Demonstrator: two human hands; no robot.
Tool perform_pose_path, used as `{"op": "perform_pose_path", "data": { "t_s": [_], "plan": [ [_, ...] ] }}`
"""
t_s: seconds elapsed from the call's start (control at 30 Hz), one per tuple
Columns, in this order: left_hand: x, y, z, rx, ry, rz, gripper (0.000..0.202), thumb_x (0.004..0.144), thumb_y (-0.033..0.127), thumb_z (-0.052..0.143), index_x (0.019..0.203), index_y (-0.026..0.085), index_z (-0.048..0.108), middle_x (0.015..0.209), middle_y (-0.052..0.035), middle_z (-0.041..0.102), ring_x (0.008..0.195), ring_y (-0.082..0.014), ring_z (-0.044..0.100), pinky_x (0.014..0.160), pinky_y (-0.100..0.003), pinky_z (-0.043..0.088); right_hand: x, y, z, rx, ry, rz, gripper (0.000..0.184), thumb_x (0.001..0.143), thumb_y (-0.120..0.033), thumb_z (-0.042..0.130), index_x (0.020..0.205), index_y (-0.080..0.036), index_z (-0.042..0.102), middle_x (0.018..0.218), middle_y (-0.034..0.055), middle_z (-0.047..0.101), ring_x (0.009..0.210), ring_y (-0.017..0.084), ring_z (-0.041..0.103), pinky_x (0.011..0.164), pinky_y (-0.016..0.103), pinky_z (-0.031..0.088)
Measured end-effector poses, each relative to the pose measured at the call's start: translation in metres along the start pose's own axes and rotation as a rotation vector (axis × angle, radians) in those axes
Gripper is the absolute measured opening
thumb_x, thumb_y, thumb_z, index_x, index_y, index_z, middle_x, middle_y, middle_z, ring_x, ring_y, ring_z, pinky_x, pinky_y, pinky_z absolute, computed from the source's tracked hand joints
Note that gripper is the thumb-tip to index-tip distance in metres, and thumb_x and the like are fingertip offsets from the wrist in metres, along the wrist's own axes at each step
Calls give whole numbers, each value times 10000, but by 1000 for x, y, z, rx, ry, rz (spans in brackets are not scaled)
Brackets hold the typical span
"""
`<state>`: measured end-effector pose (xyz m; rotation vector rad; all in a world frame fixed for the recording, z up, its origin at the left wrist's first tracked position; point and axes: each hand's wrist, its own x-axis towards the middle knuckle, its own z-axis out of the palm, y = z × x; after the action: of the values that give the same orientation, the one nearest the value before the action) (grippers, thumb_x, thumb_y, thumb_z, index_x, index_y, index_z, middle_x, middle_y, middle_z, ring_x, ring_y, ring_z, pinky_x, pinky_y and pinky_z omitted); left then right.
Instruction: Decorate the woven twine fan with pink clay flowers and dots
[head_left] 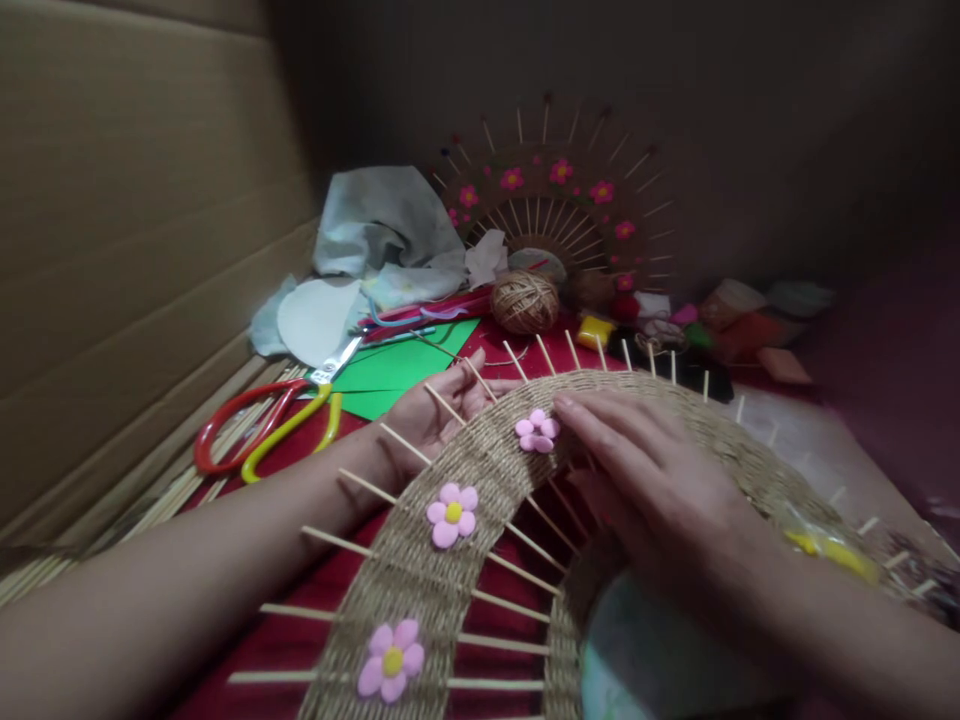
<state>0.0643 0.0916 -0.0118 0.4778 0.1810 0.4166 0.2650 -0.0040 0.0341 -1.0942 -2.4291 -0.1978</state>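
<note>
A woven twine ring (420, 570) with wooden sticks radiating from it lies in front of me on a red cloth. Three pink felt flowers sit on it; two (452, 514) (391, 660) have yellow centres. My right hand (645, 480) lies flat on the ring, its fingertips pressing beside the top pink flower (538, 431). My left hand (435, 410) reaches under the ring's outer edge, palm up, fingers curled against the weave and the sticks.
Red and yellow scissors (262, 425) and green paper (390, 375) lie at the left. A ball of twine (525, 300), crumpled cloth (382, 230) and a finished flowered ring (555, 210) stand behind. Cardboard (135, 220) walls the left; loose sticks (120, 520) lie along it.
</note>
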Motion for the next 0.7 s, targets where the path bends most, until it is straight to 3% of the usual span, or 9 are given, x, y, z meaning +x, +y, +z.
{"op": "perform_pose_path", "data": {
  "t_s": [0.07, 0.17, 0.27, 0.43, 0.7],
  "plan": [
    [0, 0, 2, -4, -7, 11, 642, 949, 431, 95, 1334, -22, 335, 877, -192, 696, 812, -230, 678, 752, -343, 511, 9, 3, 0, 59, 82, 55, 262, 878, -141, 459, 1103, -114, 590, 937, 119, 628, 897, 211, 573, 739, 364, 501],
    [0, 0, 5, 5, -18, 22, 646, 949, 431, 88, 1355, -31, 286, 892, -194, 696, 820, -230, 679, 735, -325, 511, 22, 7, 0, 211, 43, 128, 141, 857, -188, 540, 939, -158, 652, 774, 50, 606, 702, 148, 557, 616, 284, 468],
    [0, 1, 6, 30, -42, 16, 657, 945, 444, 83, 1371, -28, 250, 944, -206, 685, 844, -236, 672, 748, -333, 497, 29, 8, 2, 336, -62, 191, 95, 829, -199, 594, 896, -176, 658, 760, 16, 608, 679, 120, 548, 616, 253, 440],
    [0, 1, 6, 56, -28, 14, 649, 946, 454, 101, 1374, -20, 220, 1041, -209, 656, 889, -232, 658, 795, -343, 464, 31, 11, 10, 437, -78, 237, 38, 806, -203, 621, 829, -188, 648, 736, -7, 597, 669, 111, 534, 613, 248, 412],
    [-1, 1, 8, 42, 89, 16, 604, 941, 453, 180, 1318, 6, 332, 894, -150, 693, 771, -216, 669, 772, -362, 476, 30, 14, 15, 519, -82, 254, 40, 796, -176, 624, 820, -202, 643, 739, -13, 605, 664, 108, 537, 614, 248, 414]
  ]
}}
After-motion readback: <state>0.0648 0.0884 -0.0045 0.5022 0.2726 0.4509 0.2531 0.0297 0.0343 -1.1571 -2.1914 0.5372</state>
